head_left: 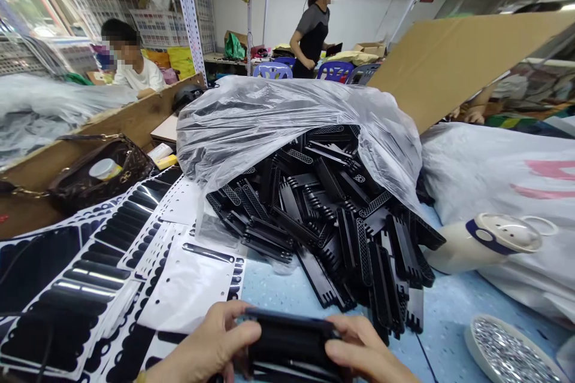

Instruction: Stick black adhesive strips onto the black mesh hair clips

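My left hand (224,338) pinches the left end of a black rectangular plastic part (291,341) at the bottom centre, thumb on its near face. At the right end of the same part, my right hand (359,344) grips it with thumb and fingers. The part's lower edge is blurred, and its exact kind cannot be made out. Just beyond my hands, a heap of black plastic pieces (336,215) with slotted ends and textured strips spills from a clear plastic bag (278,102). To the left lie white sheets (179,281) bearing black, round-ended stickers.
A cream cup (476,245) leans at the right, above a dish of small shiny metal pieces (507,353). A brown handbag (103,170) lies at the left. White sacks (507,173) and a cardboard flap (467,66) stand on the right. Two people are in the background.
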Demonstrator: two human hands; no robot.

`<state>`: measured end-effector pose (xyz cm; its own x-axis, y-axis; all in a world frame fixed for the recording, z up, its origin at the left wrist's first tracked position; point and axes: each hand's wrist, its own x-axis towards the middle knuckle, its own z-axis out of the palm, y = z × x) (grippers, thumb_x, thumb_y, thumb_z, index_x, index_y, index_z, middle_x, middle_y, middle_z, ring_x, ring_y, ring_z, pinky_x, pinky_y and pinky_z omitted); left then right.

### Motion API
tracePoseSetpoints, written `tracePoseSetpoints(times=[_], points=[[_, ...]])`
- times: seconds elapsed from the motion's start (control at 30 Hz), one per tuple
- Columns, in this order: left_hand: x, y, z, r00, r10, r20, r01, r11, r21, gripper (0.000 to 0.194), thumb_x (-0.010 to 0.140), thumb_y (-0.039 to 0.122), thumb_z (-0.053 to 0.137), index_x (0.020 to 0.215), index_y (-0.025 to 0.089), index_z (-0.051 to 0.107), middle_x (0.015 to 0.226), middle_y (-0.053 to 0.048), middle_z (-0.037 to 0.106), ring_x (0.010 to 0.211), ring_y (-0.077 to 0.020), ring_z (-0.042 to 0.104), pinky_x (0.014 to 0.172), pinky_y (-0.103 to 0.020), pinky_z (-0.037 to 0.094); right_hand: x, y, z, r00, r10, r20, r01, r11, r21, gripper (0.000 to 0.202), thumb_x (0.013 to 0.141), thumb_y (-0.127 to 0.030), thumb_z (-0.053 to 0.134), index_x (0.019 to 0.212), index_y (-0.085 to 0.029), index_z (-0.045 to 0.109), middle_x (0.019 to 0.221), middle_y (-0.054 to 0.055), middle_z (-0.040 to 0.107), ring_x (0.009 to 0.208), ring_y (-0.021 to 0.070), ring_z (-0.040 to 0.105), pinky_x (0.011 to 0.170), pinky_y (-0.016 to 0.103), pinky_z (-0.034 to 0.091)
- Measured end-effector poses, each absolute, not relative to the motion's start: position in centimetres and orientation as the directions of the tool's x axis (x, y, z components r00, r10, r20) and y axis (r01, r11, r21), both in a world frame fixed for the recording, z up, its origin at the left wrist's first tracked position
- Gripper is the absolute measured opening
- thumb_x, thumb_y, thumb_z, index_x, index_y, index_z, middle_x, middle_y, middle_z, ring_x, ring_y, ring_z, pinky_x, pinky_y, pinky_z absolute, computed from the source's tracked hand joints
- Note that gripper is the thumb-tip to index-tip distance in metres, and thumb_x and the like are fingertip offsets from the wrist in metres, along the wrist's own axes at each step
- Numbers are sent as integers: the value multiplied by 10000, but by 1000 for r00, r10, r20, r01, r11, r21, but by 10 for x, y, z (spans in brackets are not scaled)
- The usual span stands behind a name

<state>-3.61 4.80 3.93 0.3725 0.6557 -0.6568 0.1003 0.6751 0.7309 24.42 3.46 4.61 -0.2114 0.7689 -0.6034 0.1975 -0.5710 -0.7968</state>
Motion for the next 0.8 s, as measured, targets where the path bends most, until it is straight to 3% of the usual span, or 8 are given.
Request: tracePoseSetpoints(times=[0.1,0.2,0.27,0.33,0.47,0.6,0.67,0.8], points=[[-23,57,43,316,626,-713,88,729,679,677,777,792,460,988,151,514,539,-38,648,473,-210,691,279,-163,318,231,62,59,-284,659,-697,276,-640,-717,596,706,-731,606,796,-144,651,556,30,643,427,143,622,382,194,443],[-21,71,44,293,608,-738,162,729,665,707,786,863,302,853,180,471,450,-57,618,420,-232,681,261,-181,343,223,81,63,-264,603,-752,330,-677,-658,667,780,-793,481,636,-155,612,525,54,648,370,132,622,306,153,382],[-24,80,43,333,591,-735,206,715,668,695,774,877,303,782,198,449,434,-64,610,421,-238,683,266,-192,368,222,85,63,-261,608,-750,368,-656,-659,740,837,-800,382,507,-162,564,508,72,641,376,122,635,311,138,389],[-26,85,41,374,580,-724,232,697,678,667,731,874,423,731,207,439,448,-53,611,442,-237,693,279,-196,396,224,85,60,-266,631,-728,378,-627,-681,770,850,-802,347,481,-161,559,515,80,642,387,113,642,331,135,413],[-26,86,37,364,611,-703,285,645,709,582,627,707,726,722,206,447,498,0,622,439,-191,673,302,-182,411,233,70,46,-164,734,-659,308,-597,-741,655,760,-785,538,801,-141,653,593,17,628,400,137,650,333,173,438],[-19,80,37,231,699,-677,518,501,693,394,834,576,580,724,231,426,381,66,484,388,-190,611,325,-191,362,239,44,19,-79,838,-540,224,-513,-829,857,674,-664,702,1293,-99,526,690,-6,623,488,160,658,388,232,487],[-17,78,40,217,782,-584,646,334,687,351,910,492,475,677,237,416,372,71,420,386,-200,590,361,-219,359,238,35,7,-55,900,-432,251,-407,-878,930,640,-584,755,1365,-78,468,749,7,642,535,150,646,448,243,497],[-17,78,49,287,905,-315,811,-54,583,425,963,369,365,570,221,432,545,-38,588,589,-241,667,567,-306,443,230,37,1,-59,953,-296,492,-230,-839,735,747,-601,630,1261,-77,590,643,0,633,490,153,595,478,270,470]])
